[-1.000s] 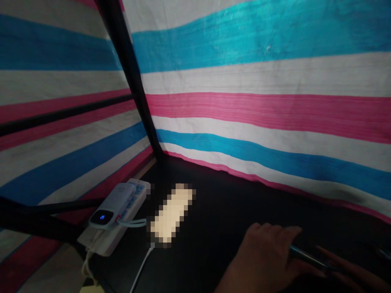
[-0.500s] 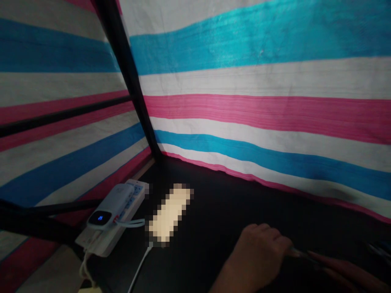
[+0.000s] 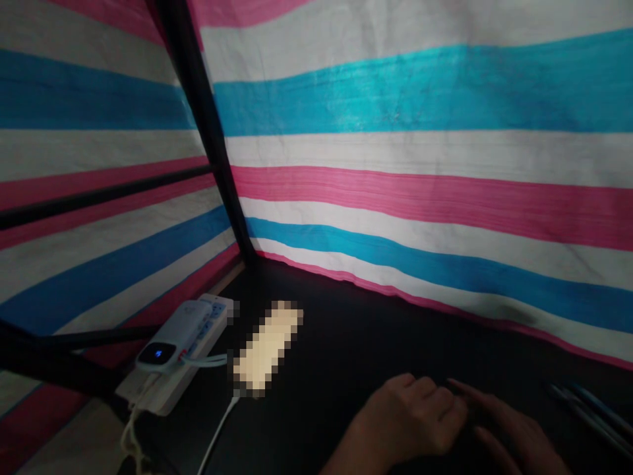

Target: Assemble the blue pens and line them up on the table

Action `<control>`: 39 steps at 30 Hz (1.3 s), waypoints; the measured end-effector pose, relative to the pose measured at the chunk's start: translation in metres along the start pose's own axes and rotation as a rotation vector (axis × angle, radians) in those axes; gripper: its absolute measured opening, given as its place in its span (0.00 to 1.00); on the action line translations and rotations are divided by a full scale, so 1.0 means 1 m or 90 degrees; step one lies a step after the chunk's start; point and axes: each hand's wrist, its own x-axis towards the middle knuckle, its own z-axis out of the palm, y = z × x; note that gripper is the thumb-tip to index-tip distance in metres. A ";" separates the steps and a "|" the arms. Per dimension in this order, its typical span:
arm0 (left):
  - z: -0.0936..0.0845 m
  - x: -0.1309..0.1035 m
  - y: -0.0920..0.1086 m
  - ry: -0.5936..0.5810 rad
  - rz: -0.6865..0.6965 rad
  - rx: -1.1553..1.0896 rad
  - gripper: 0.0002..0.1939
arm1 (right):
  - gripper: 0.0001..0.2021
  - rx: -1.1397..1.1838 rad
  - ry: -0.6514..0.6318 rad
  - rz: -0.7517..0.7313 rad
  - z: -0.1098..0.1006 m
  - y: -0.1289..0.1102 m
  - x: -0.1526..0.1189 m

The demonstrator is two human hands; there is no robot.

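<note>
Low in the view, my left hand (image 3: pixel 408 419) is closed, its fingers curled over with the knuckles up. Whatever it grips, if anything, is hidden in the dark. Close by on its right is my right hand (image 3: pixel 519 425), with fingers stretched toward the left hand and a dark gap between them; I see nothing held there. Both hands are over the black tabletop (image 3: pixel 341 369). Some slim, pen-like items (image 3: pixel 591 415) lie to the right of my right hand, dim and blurred.
At left a white power bank (image 3: pixel 173 336) with a lit blue display rests on a white power strip (image 3: pixel 185 382). Beside it lies a bright, pixelated oblong (image 3: pixel 270 346) with a white cable (image 3: pixel 220 422). Striped sheeting (image 3: pixel 395 152) and a black frame post (image 3: pixel 210 132) border the table.
My right hand has come closer to the left, and its fingers have spread. A thin shiny thing seen between the hands earlier is out of sight. The camera view has shifted slightly.
</note>
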 end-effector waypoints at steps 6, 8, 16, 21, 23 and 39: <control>0.003 0.003 0.007 -0.026 -0.178 -0.125 0.24 | 0.14 -0.252 0.066 -0.124 -0.016 -0.008 0.003; 0.008 0.001 0.014 -0.073 -0.157 -0.149 0.29 | 0.16 -0.319 0.090 -0.135 -0.029 -0.005 0.005; 0.006 -0.003 0.025 -0.191 -0.037 -0.217 0.24 | 0.15 -0.402 0.167 0.006 -0.042 -0.007 0.010; 0.003 -0.002 0.020 -0.189 -0.051 -0.246 0.20 | 0.14 -0.334 0.136 0.032 -0.037 -0.029 0.016; 0.006 -0.003 0.020 -0.185 -0.053 -0.250 0.19 | 0.13 -0.325 0.128 0.033 -0.036 -0.034 0.018; 0.005 -0.004 -0.021 -0.180 -0.174 -0.401 0.17 | 0.10 -0.261 0.117 0.056 -0.029 -0.044 0.018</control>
